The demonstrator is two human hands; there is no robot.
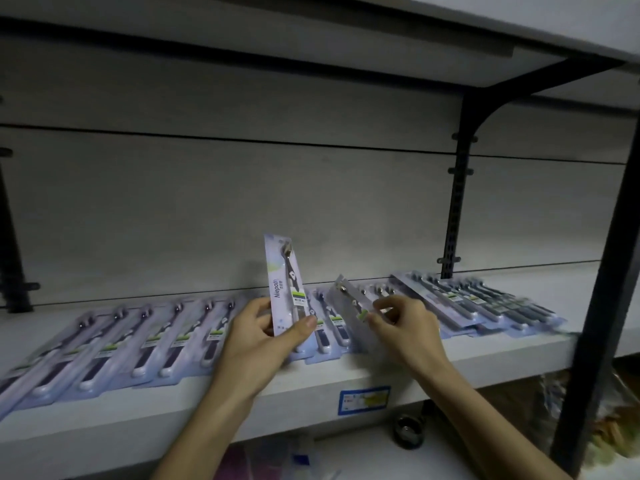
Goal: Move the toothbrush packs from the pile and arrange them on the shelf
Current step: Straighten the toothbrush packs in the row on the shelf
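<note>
My left hand point(266, 336) grips the lower end of a toothbrush pack point(285, 277), a light blue card that stands upright above the shelf point(450, 362). My right hand point(401, 323) pinches a second toothbrush pack point(348, 294) by its lower end; this one tilts back to the left, just above the row. A row of toothbrush packs point(145, 337) lies flat and side by side along the shelf, from the far left to between my hands. To the right sits a loose pile of packs point(478, 301), overlapping at an angle.
A black bracket post point(457, 202) stands behind the pile, and a black upright point(595, 306) at the right front. A blue price label point(363, 400) is on the shelf's front edge. An upper shelf point(450, 36) hangs overhead. Blurred goods lie on the level below.
</note>
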